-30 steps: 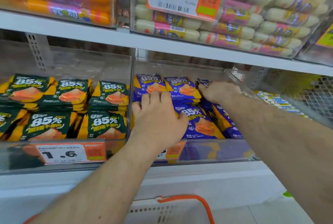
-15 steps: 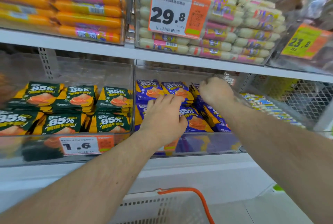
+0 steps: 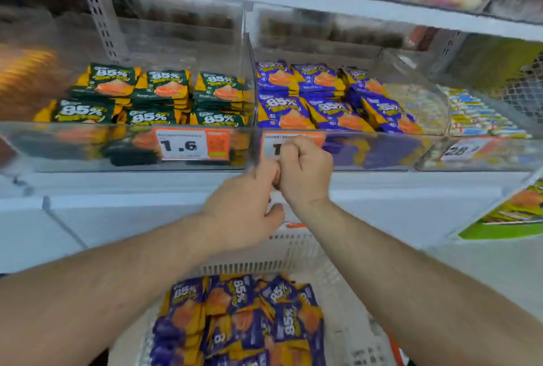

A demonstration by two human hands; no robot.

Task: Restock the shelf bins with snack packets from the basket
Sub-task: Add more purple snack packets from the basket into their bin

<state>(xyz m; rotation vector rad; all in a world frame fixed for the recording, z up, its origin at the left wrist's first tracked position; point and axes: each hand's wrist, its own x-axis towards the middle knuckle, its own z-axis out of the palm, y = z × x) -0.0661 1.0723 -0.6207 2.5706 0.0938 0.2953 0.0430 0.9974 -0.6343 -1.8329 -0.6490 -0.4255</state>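
Shelf bin [image 3: 338,156] of blue-orange packets [image 3: 329,106], more in basket [image 3: 293,257], both hands' grip curled, empty

Bright, even shop light falls from above, leaving almost no shadows. Motion blur smears the whole frame, worst at the left edge, and the price tags [image 3: 192,144] stay barely legible. The wide lens bends the shelf [image 3: 264,186] lines, and the clear bin fronts [image 3: 88,148] carry pale glare.
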